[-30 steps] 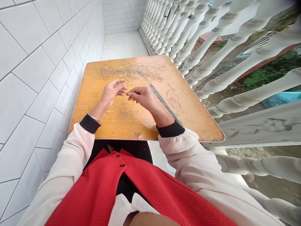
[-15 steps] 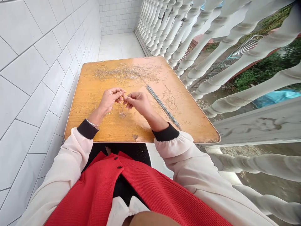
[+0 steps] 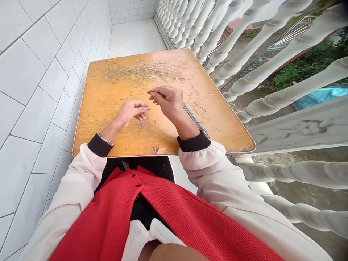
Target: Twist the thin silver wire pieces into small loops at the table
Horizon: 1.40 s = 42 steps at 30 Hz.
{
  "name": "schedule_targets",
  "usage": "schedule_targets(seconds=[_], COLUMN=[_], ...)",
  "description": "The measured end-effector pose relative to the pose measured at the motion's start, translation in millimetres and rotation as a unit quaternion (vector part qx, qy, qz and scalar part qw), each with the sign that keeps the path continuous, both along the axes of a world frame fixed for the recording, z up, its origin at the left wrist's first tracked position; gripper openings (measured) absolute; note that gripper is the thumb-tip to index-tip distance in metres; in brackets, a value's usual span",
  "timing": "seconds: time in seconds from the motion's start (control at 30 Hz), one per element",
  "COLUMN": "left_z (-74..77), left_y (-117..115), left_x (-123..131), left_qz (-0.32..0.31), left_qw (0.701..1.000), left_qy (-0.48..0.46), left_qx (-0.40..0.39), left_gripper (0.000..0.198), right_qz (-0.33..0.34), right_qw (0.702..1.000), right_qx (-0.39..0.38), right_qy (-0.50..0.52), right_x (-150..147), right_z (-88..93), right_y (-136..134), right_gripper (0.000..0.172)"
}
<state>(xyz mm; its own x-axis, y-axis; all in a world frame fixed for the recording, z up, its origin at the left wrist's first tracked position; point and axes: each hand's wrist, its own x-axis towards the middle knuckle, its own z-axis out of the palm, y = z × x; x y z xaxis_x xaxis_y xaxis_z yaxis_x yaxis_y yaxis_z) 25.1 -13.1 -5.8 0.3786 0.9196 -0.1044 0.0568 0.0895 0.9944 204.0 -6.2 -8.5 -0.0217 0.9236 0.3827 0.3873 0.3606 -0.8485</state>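
My left hand (image 3: 132,111) is closed in a pinch over the wooden table (image 3: 108,143), thumb against fingers, on a thin wire (image 3: 145,96) that is hard to see. Higher and to its right, my right hand (image 3: 169,102) also pinches the wire, fingertips bent down towards the left. The two hands are apart. Beneath my left fingers lies a small dark clump of wire bits (image 3: 140,124). A bundle of straight grey wires (image 3: 196,119) rests beside my right wrist, partly hidden by it.
A loose tangle of bent wires (image 3: 138,71) spreads across the table's far side. Single wire loops (image 3: 200,106) lie to the right and left. A white tiled wall (image 3: 40,94) runs along the left, a white baluster railing (image 3: 244,74) along the right.
My right hand has lifted away from my left, up and slightly right, with its wrist bent. My left hand stays near its place. The view has tipped down a little.
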Motion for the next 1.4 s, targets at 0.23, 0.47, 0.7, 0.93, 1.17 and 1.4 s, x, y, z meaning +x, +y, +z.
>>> schedule_targets(seconds=[0.23,0.47,0.7,0.93,1.17,1.4], left_z=[-1.0,3.6,4.1,5.1,1.4,0.0], left_y=[1,15,14,12,15,14], left_x=[3,-11,-14,-17,-20,-20], left_qz=[0.079,0.194,0.188,0.147,0.110,0.094], left_qw=[0.996,0.978,0.979,0.987,0.991,0.992], left_qy=[0.017,-0.046,-0.068,-0.056,-0.062,-0.068], left_qx=[0.034,0.057,0.036,0.033,0.039,0.046], left_gripper=[0.023,0.022,0.024,0.034,0.036,0.024], right_qz=[0.009,0.158,0.180,0.133,0.111,0.116], right_qw=[0.995,0.962,0.951,0.981,0.985,0.987], right_qx=[-0.062,-0.195,-0.211,-0.142,-0.009,-0.041], right_qy=[0.079,0.105,0.135,0.015,-0.131,-0.106], right_x=[-2,-19,-30,-27,-15,-19], right_z=[-0.7,-8.4,-23.1,-25.9,-28.0,-27.7], right_y=[5,-9,-10,-4,-2,-3], right_gripper=[0.028,0.036,0.021,0.016,0.024,0.028])
